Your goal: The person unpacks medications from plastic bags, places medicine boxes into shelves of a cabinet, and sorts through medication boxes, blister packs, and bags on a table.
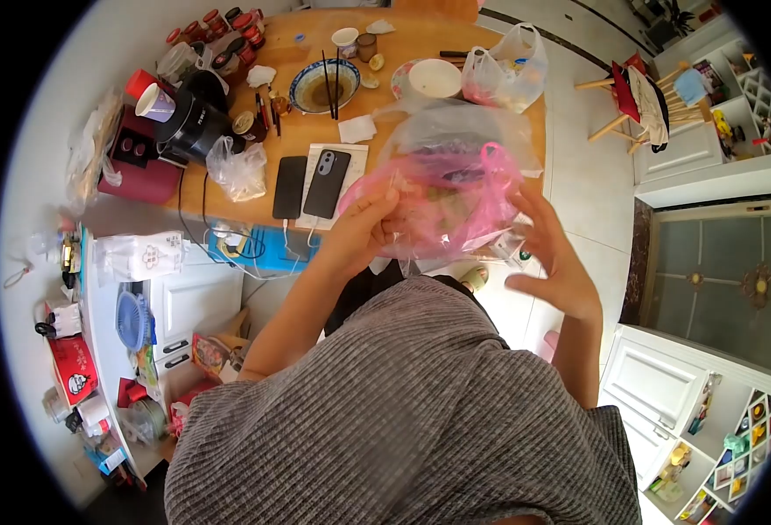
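Note:
A thin pink plastic bag is at the table's near edge, in front of my body; something pale green shows dimly through it. My left hand is closed on the bag's left side, fingers curled into the film. To the right, my right hand is open, thumb and fingers spread, its fingertips close to the bag's right edge; I cannot tell whether they touch it. A looped handle of the bag stands up. Just behind it lies a clear plastic bag.
Two phones, one black and one grey, lie left of the bag with cables attached. Farther back are a patterned bowl with chopsticks, a white bowl and a white carrier bag. A black appliance stands at left.

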The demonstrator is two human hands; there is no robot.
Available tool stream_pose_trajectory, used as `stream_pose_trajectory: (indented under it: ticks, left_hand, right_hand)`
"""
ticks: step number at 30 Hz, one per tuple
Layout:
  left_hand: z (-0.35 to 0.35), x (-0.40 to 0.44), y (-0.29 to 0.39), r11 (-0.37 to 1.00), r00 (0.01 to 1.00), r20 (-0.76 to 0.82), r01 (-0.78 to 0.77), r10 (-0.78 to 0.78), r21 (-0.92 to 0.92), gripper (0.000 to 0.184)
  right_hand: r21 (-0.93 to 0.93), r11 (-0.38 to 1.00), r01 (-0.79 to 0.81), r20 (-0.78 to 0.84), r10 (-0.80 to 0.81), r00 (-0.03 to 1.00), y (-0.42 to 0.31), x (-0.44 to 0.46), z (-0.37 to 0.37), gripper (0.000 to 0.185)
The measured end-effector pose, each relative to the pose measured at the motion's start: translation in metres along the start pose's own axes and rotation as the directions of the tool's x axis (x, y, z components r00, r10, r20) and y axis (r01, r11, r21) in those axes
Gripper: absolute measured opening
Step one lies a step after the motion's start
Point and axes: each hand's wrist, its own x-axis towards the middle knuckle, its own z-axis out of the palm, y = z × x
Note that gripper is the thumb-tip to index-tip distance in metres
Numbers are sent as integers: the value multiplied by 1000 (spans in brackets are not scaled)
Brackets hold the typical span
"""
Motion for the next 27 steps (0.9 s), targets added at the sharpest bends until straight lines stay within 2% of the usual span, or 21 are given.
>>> stream_pose_trajectory:
  ticks: [1,2,6,9,11,12,15,18,21,24,27]
  left_hand:
    - [4,0,2,1000,1000,-29,5,-5,-3,35]
    - [9,-1,4,1000,998,-55,11,-11,-5,34]
    - [17,4,-1,998,996,-80,-34,30,-46,30]
    - [1,6,-7,997,998,18,67,-66,-33,35]
    - [-8,8,-16,986,987,12,160,-160,-42,36]
    - [-11,8,-19,977,979,10,206,-206,-47,37]
    - [5,-3,-15,950,947,-75,313,-314,-27,38]
    - [3,-6,-25,930,931,-42,357,-362,-83,37]
    - [14,-14,-21,917,917,23,397,-398,34,38]
    - [10,-12,-30,929,946,-166,309,-279,203,34]
    - [11,-11,-23,977,970,-240,11,41,212,31]
  right_hand:
    - [157,987,-27,41,21,999,1,-1,8,91]
    - [192,981,-25,49,16,999,6,1,12,104]
    - [354,934,-54,-47,76,996,5,5,28,104]
    - [327,945,4,-63,17,998,-1,5,33,101]
    - [-49,996,77,-70,-80,994,-1,6,28,107]
    - [-238,965,111,-60,-129,990,-1,7,25,109]
    - [-376,903,208,62,-199,978,-10,12,20,88]
    - [-324,915,240,127,-209,970,-8,19,19,52]
    - [18,999,-49,31,48,998,3,16,24,28]
    - [234,970,-73,-38,84,996,21,16,22,23]
    - [271,952,-139,-115,176,978,24,18,26,24]
